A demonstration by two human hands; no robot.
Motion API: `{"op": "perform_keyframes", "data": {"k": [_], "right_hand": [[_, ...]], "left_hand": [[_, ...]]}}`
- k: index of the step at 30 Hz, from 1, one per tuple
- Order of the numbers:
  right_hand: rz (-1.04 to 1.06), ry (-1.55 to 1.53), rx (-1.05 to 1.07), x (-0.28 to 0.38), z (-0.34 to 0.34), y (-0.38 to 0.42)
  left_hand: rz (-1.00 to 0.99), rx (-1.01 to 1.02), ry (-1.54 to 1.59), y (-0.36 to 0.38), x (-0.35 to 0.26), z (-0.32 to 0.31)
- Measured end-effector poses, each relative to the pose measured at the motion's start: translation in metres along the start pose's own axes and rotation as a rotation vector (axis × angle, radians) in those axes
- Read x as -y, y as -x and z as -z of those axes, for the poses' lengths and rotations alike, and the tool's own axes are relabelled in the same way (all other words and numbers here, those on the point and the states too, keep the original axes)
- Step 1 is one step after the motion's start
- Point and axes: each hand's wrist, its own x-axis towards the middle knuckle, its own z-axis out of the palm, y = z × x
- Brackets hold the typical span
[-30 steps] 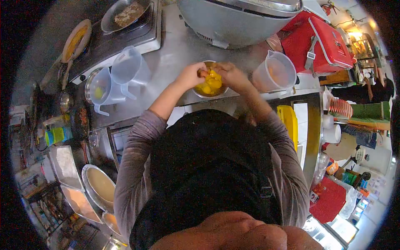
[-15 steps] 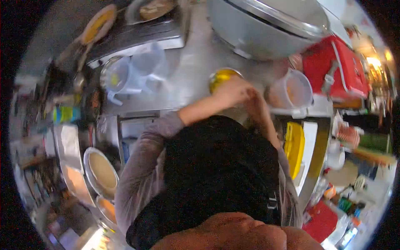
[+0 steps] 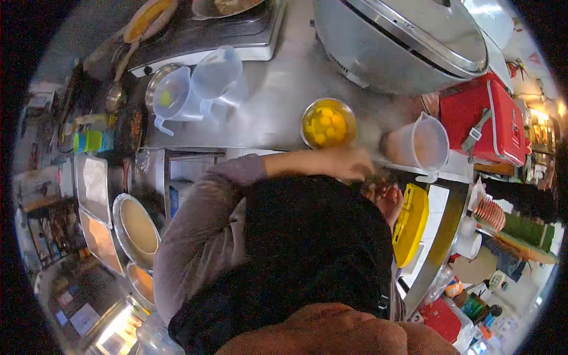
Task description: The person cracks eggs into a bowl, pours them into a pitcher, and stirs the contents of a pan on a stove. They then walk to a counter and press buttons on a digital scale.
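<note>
Gone from over the metal bowl point(image 3: 304, 121) on the tabletop point(image 3: 272, 112) (that bowl likely light, stiff, best held by opposite rims, its slippery yolks point(image 3: 327, 122) fragile) are the blurred left hand point(image 3: 349, 161) and the shadowy right hand point(image 3: 388, 200), now out by the near edge, neither grip's opening nor any hold possible to tell!

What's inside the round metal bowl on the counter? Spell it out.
Several yellow egg yolks lie clustered in the metal bowl. They cover much of its bottom, so whatever is beneath them cannot be seen.
</note>
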Motion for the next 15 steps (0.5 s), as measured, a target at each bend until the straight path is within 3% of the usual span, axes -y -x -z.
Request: {"op": "perform_keyframes", "data": {"k": [3, 4, 5, 7, 9, 11, 13, 15], "right_hand": [[0.111, 0.213, -0.308, 0.007, 0.047, 0.005], [0.062, 0.721, -0.215, 0.016, 0.175, -0.032], [0.097, 1.060, -0.201, 0.020, 0.182, -0.025], [-0.162, 1.367, -0.190, 0.050, 0.086, 0.018], [-0.142, 1.332, -0.063, 0.092, -0.023, 0.052], [0.139, 1.302, 0.133, 0.128, -0.097, 0.068], [0.489, 1.532, 0.260, 0.153, -0.171, 0.071], [0.598, 1.831, 0.274, 0.170, -0.226, 0.057]], "left_hand": [[0.200, 0.174, 0.216, 0.032, -0.005, 0.021], [0.225, 0.185, 0.261, 0.047, 0.003, 0.022], [0.249, 0.193, 0.307, 0.063, 0.012, 0.022], [0.271, 0.168, 0.225, 0.091, 0.013, 0.036], [0.358, 0.038, 0.272, 0.118, 0.008, 0.047], [0.521, -0.024, 0.284, 0.133, -0.012, 0.060], [0.650, -0.059, 0.311, 0.144, -0.022, 0.067], [0.692, -0.099, 0.319, 0.146, -0.024, 0.068]]}}
